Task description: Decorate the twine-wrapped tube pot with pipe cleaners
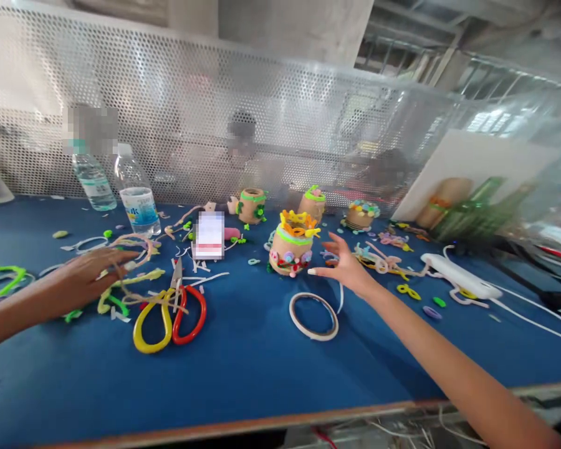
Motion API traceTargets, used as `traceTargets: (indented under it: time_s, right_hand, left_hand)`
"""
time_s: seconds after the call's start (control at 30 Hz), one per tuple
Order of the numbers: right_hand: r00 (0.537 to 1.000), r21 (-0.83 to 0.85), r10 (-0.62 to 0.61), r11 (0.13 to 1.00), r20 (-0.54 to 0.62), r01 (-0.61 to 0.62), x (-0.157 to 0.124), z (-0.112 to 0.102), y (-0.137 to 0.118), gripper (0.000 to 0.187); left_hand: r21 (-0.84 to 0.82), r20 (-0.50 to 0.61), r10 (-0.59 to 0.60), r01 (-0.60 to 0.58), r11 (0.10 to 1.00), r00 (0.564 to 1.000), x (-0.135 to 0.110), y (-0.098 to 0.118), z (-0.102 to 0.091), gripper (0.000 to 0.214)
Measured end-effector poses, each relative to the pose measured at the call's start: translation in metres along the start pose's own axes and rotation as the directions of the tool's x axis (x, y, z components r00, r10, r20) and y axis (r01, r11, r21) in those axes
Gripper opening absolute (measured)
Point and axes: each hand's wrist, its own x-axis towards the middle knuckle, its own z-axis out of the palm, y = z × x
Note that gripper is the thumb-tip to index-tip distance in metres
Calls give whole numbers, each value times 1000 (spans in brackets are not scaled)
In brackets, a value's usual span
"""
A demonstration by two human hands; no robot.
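Right hand [348, 267] spread near a decorated pot [290, 254], left hand [86, 280] curled over pipe cleaners [140, 279] beside scissors [174, 288].

**Slim Bare Forearms, Long Fingers**

Shown only from the forearms down: a slender left forearm [14, 318] and a longer-looking right forearm [449, 368], both bare up to the picture's edge, without sleeves or bands. Narrow, long-fingered left hand [86, 280] and right hand [346, 268], tapered at the tips. On the right hand, one pale, neatly rounded thumbnail [311, 272].
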Motion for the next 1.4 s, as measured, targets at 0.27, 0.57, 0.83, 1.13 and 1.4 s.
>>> traceTargets:
  time_s: [0.27,0.57,0.83,1.13,1.4]
  right_hand:
    - [944,310,-208,943,257,123,21,36,3,104]
    - [986,312,-90,949,138,43,24,48,-1,81]
    - [985,440,-80,898,153,5,40,54,-9,54]
    - [984,520,-55,853,168,-41,36,60,-11,54]
    - [990,501,-14,863,140,-59,31,65,-13,51]
  left_hand:
    - [77,98,-94,87,993,991,47,107,76,52]
    - [-246,192,-45,93,965,980,115,139,192,54]
    - [-239,113,-197,219,946,974,134,128,192,38]
    - [-206,71,-302,310,928,951,138,131,191,42]
    - [-150,21,-263,263,953,965,131,132,195,34]
